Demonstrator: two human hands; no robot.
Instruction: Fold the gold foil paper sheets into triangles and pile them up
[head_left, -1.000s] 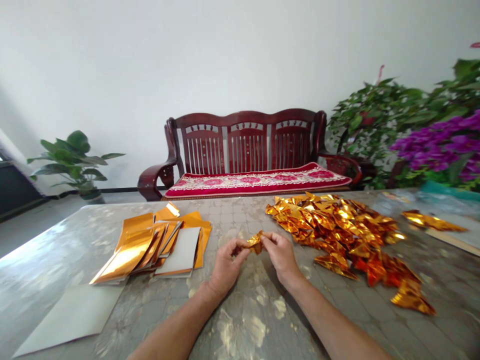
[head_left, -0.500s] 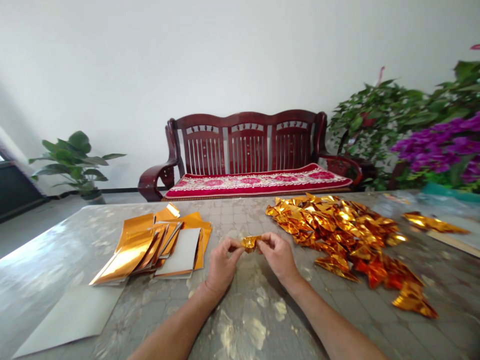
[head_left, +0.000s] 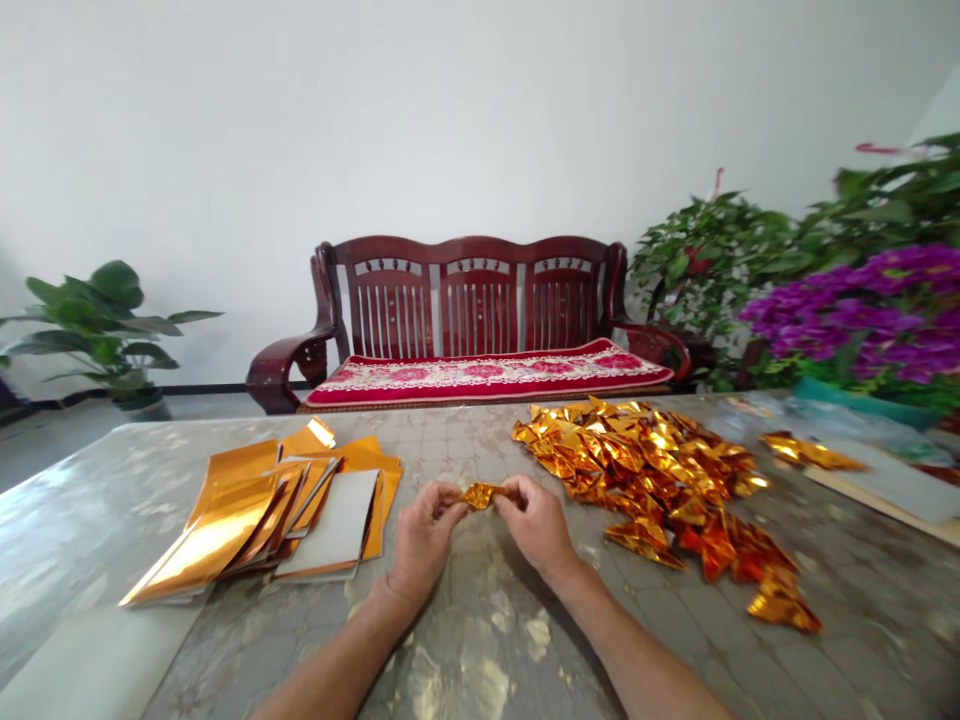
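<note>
Both my hands pinch a small folded piece of gold foil paper [head_left: 480, 494] just above the table's middle. My left hand [head_left: 421, 541] holds its left end with curled fingers. My right hand [head_left: 534, 522] grips its right end the same way. To the left lies a fanned stack of flat gold foil sheets [head_left: 255, 510], some turned white side up. To the right spreads a pile of folded gold foil pieces [head_left: 660, 470].
The marbled table [head_left: 487, 640] runs to all sides. A blank white sheet [head_left: 67, 670] lies at the front left. More foil and paper [head_left: 825, 455] sit at the far right. Behind stand a red wooden bench [head_left: 472, 320], a potted plant [head_left: 105, 320] and purple flowers [head_left: 862, 310].
My head has turned a little right, so everything has shifted left in view. My hands keep working the foil piece, which now looks narrower and flatter between my fingertips.
</note>
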